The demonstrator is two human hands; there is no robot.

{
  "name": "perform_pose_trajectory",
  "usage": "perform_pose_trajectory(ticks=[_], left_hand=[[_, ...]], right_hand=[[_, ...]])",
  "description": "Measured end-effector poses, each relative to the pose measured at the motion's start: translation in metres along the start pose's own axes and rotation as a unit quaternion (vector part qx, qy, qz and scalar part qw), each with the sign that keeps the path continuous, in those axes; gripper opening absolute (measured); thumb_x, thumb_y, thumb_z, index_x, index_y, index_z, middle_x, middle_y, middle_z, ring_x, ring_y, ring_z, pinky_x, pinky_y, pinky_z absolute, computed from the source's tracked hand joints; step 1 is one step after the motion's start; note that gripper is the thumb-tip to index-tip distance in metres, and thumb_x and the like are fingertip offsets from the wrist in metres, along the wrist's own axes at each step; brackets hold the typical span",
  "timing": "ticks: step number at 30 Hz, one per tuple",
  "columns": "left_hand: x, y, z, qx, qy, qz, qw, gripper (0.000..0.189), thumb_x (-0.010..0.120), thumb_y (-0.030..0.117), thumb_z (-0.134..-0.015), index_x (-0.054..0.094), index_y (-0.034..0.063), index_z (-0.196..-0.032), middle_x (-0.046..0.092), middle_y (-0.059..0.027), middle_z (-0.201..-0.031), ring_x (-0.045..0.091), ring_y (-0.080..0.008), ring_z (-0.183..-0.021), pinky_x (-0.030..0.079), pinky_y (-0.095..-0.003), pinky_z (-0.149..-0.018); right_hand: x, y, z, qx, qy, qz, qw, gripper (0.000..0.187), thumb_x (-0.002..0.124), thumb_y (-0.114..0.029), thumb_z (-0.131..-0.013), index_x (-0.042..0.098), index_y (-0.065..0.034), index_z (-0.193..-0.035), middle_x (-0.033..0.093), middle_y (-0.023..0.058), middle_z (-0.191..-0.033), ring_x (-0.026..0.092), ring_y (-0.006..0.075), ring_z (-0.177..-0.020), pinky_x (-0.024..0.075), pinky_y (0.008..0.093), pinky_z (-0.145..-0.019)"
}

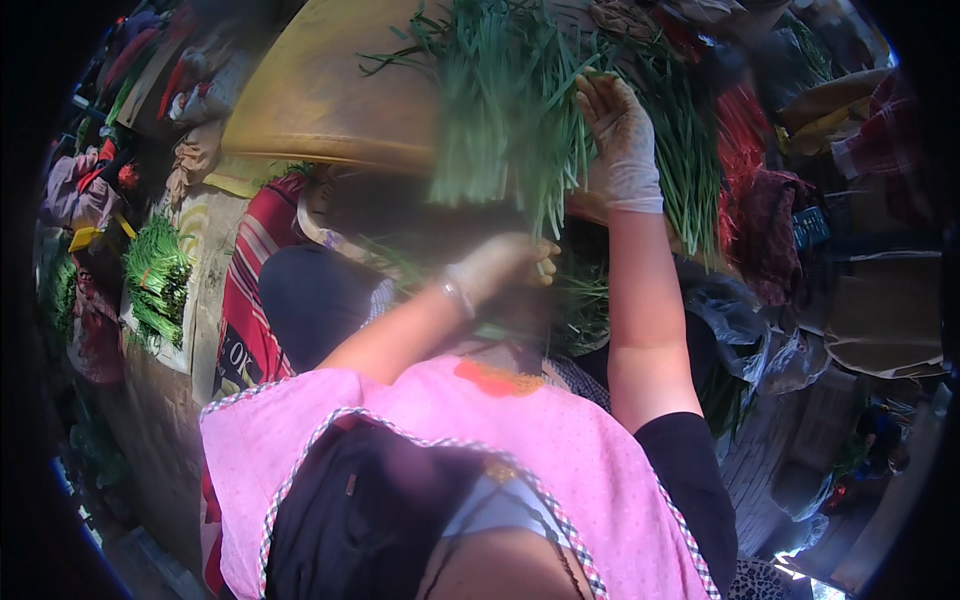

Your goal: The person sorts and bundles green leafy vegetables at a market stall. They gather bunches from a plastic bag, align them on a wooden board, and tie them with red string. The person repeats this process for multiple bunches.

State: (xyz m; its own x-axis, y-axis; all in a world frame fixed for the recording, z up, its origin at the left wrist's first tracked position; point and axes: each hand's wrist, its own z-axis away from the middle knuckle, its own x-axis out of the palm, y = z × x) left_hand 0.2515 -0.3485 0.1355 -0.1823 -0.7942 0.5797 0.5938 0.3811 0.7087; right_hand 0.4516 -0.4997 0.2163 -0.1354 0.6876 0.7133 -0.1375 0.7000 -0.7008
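My left hand [501, 268], in a pale thin glove, is curled below the cut ends of a bunch of long flat green leaves with pale stalks, which look like garlic chives [480, 112]. A short pale stalk [543, 268] shows between its fingers; the rest of the grip is blurred. My right hand [621, 142], in a soiled whitish glove, is raised at the right side of the bunch. Green leaf shows at its fingertips, but whether they pinch it is unclear. Another long bunch of green leaves [686, 165] hangs beyond my right wrist.
The chives lie over a yellow-brown rounded surface [337, 97] with a raised rim. Loose green leaves [585, 300] lie below my hands. Tied green bunches [157, 274] sit at the left, red strings [739, 150] and clear plastic bags [739, 330] at the right. A cardboard box [885, 307] stands farther right.
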Motion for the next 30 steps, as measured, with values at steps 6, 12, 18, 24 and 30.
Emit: perform_pose_trajectory(ticks=[6,12,18,24,30], left_hand=[[-0.007,0.0,0.004,-0.006,0.0,0.058,0.998,0.048,0.068,0.029,-0.091,0.058,-0.0048,-0.125,0.068,-0.0094,-0.095,0.067,-0.0184,-0.088,0.054,-0.0335,-0.082],[-0.005,0.004,0.006,0.002,-0.008,0.112,0.994,0.039,0.067,0.028,-0.093,0.062,0.0001,-0.12,0.068,-0.0055,-0.093,0.067,-0.018,-0.087,0.054,-0.035,-0.082],[0.001,0.017,0.008,0.02,-0.007,0.086,0.996,0.029,0.063,0.027,-0.095,0.065,0.0035,-0.112,0.068,-0.0044,-0.093,0.066,-0.0172,-0.085,0.053,-0.0338,-0.081],[0.008,0.026,0.004,-0.01,-0.04,0.096,0.995,0.024,0.058,0.027,-0.098,0.066,0.005,-0.104,0.066,-0.0031,-0.092,0.061,-0.0144,-0.077,0.051,-0.029,-0.075],[-0.023,0.037,-0.04,0.022,-0.283,0.238,0.929,0.036,0.045,0.033,-0.104,0.05,0.0051,-0.126,0.052,-0.0102,-0.126,0.047,-0.0178,-0.117,0.041,-0.0312,-0.098]], right_hand=[[0.027,-0.018,-0.041,-0.079,-0.017,-0.035,0.996,0.025,0.059,-0.017,-0.096,0.063,0.0004,-0.114,0.065,0.019,-0.12,0.061,0.0351,-0.116,0.0517,0.0426,-0.098],[0.03,-0.053,-0.015,-0.171,-0.05,0.332,0.926,0.042,0.064,-0.017,-0.095,0.055,-0.0015,-0.132,0.059,0.0131,-0.128,0.052,0.0214,-0.125,0.0424,0.0335,-0.104],[-0.005,-0.041,0.122,0.102,-0.025,0.642,0.759,0.033,0.062,-0.026,-0.097,0.068,0.0024,-0.112,0.069,0.0055,-0.09,0.063,0.0114,-0.08,0.0504,0.0246,-0.077],[0.004,-0.012,0.181,0.228,-0.037,0.645,0.728,0.034,0.057,-0.029,-0.097,0.07,0.0019,-0.095,0.068,0.0051,-0.078,0.062,0.0124,-0.069,0.0485,0.026,-0.068],[0.02,-0.011,0.172,0.057,-0.039,0.683,0.727,0.039,0.056,-0.037,-0.097,0.072,-0.0017,-0.092,0.07,0.0055,-0.078,0.064,0.0123,-0.069,0.0485,0.0265,-0.067]])
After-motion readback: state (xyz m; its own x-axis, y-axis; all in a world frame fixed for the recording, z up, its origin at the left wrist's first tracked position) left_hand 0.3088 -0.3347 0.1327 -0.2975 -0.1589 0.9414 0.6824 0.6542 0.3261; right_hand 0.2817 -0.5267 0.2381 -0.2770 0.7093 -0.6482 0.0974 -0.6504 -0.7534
